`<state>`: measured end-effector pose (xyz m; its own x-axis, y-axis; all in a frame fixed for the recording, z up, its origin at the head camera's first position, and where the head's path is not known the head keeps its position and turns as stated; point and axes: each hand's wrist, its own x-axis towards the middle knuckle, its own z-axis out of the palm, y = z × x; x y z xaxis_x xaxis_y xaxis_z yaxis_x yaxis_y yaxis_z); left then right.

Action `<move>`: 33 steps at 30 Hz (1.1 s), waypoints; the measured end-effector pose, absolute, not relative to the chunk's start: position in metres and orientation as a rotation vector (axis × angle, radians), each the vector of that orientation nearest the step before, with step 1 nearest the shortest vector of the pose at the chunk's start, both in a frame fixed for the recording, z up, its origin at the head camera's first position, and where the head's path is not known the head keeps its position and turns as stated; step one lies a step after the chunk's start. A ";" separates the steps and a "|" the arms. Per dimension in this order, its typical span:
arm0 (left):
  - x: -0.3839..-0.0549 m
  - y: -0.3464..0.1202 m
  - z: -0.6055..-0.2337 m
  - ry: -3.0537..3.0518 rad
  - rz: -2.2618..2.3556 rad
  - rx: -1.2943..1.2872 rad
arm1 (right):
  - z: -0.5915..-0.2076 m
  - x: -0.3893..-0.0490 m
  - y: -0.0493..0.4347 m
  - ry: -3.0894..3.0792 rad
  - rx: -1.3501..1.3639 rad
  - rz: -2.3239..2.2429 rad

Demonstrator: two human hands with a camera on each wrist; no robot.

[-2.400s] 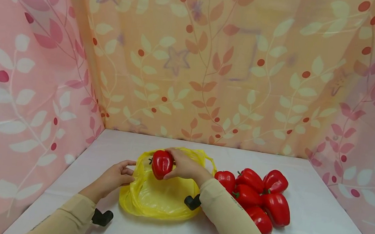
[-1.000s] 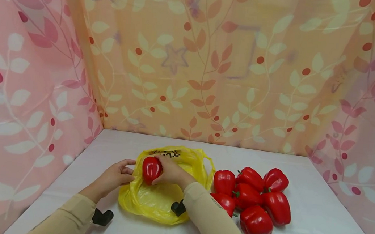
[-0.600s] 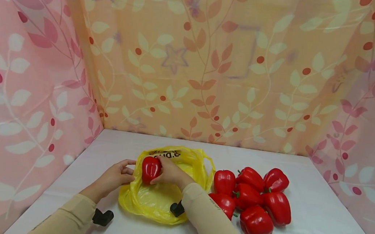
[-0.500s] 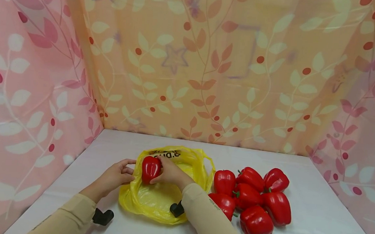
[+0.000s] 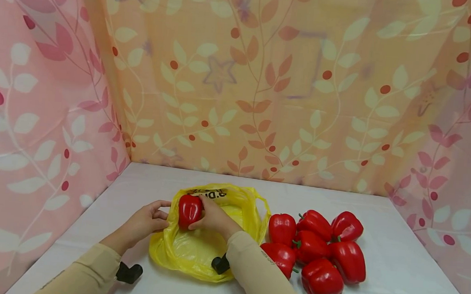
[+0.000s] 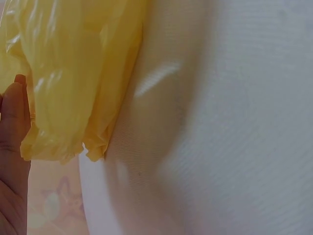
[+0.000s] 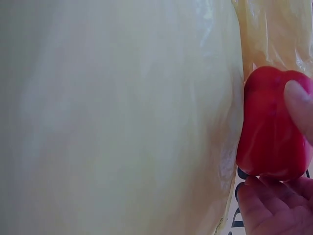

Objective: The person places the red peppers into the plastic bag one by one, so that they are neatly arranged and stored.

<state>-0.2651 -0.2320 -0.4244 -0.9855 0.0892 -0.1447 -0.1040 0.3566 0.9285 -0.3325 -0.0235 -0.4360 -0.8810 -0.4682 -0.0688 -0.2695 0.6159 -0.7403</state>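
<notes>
A red bell pepper [image 5: 190, 212] is inside the mouth of a yellow plastic bag [image 5: 195, 253], at its left side. My right hand [image 5: 214, 218] grips this pepper between thumb and fingers; in the right wrist view the thumb lies across the pepper [image 7: 274, 122] with the fingers under it. At the bag's left rim, my left hand [image 5: 146, 222] pinches the plastic with curled fingers. The left wrist view shows the thumb [image 6: 14, 117] against the yellow bag [image 6: 63, 88]; the other fingers are mostly hidden there.
Several more red bell peppers [image 5: 310, 248] lie grouped on the white table [image 5: 399, 268] to the right of the bag. One pepper [image 5: 280, 256] is partly covered by the right sleeve. Patterned cloth [image 5: 253, 121] hangs at the back and both sides.
Since the earliest frame, my right hand has carried the pepper left and slightly down within the bag's mouth. Lately it has barely moved. My left hand has stayed at the rim.
</notes>
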 end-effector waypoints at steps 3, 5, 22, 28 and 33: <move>-0.265 -0.232 -0.425 2.449 1.680 -0.022 | -0.435 -0.332 -0.023 2.588 -0.582 -1.126; -0.265 -0.231 -0.424 2.451 1.676 -0.025 | -0.435 -0.332 -0.023 2.591 -0.577 -1.124; -0.263 -0.231 -0.422 2.451 1.680 -0.043 | -0.429 -0.336 -0.013 2.554 -0.679 -1.141; -0.263 -0.231 -0.422 2.457 1.682 -0.044 | -0.421 -0.337 -0.008 2.542 -0.758 -1.127; -0.264 -0.231 -0.423 2.454 1.701 -0.020 | -0.415 -0.335 -0.003 2.515 -0.807 -1.129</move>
